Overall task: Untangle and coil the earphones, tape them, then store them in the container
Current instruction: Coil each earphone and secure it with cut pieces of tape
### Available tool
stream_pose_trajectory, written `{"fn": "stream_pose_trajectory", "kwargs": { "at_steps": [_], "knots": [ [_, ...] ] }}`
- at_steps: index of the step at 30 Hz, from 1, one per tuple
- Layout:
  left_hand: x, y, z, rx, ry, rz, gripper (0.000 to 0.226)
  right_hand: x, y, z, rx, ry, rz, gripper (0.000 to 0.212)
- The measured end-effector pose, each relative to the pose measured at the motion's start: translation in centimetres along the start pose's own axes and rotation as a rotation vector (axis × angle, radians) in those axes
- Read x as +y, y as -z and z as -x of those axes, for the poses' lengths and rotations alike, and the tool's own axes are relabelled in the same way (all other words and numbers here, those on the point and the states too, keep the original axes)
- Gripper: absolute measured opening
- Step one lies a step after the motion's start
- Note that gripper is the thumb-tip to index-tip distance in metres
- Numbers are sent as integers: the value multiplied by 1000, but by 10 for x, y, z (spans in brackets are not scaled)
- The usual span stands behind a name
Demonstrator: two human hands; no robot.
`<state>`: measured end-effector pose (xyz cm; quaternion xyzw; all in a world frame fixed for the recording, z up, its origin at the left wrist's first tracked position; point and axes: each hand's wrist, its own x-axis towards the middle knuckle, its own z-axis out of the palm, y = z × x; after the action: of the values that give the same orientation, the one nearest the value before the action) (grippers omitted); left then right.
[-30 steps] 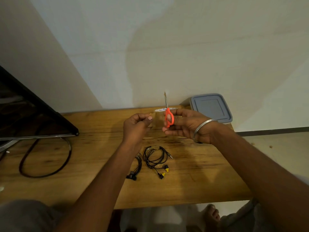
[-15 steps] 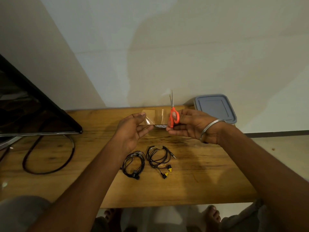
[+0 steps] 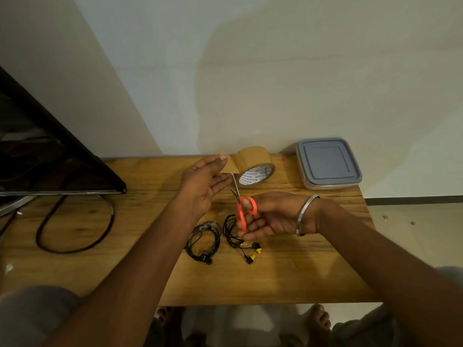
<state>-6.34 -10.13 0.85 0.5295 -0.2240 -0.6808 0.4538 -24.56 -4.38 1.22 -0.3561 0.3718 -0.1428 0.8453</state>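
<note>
Two coiled black earphones lie on the wooden table: one coil (image 3: 204,240) on the left, and another (image 3: 234,234) with yellow-tipped buds, partly behind my right hand. My left hand (image 3: 203,184) pinches a cut piece of brown tape (image 3: 229,165) at its thumb tip, above the table. My right hand (image 3: 269,215) grips orange-handled scissors (image 3: 241,209) with the blades pointing up toward the tape piece. The brown tape roll (image 3: 253,167) stands on the table behind my hands. The grey-lidded container (image 3: 327,164) sits shut at the table's back right corner.
A dark screen (image 3: 50,156) leans over the table's left side, with a black cable (image 3: 75,229) looping on the wood below it. The table's front edge (image 3: 250,303) is close to my knees and feet.
The tape roll now stands on the table apart from my hands. My left hand holds only a short cut piece of tape. My right hand has dropped lower with the scissors.
</note>
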Motion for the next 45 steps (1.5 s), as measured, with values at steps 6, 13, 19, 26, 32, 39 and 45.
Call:
{"fn": "stream_pose_trajectory", "kwargs": {
  "at_steps": [6,13,19,26,32,39,45],
  "knots": [
    [-2,3,-2,-42,2,-17,14,5,-5,-16,55,133,-208,71],
    [-1,8,0,-115,-1,-96,12,5,-7,-20,45,201,-261,65],
    [-6,2,5,-183,-14,-79,14,7,-8,-22,78,244,-275,71],
    [-8,-1,5,-226,-26,-71,36,6,-4,-22,110,271,-214,74],
    [-8,3,2,-217,28,-32,48,7,0,-24,146,270,-166,46],
    [-10,10,-1,-260,98,-45,36,3,-1,-21,157,302,-159,37],
    [-12,9,-1,-293,85,-47,56,-2,6,-18,129,291,-146,67]
  ]
}}
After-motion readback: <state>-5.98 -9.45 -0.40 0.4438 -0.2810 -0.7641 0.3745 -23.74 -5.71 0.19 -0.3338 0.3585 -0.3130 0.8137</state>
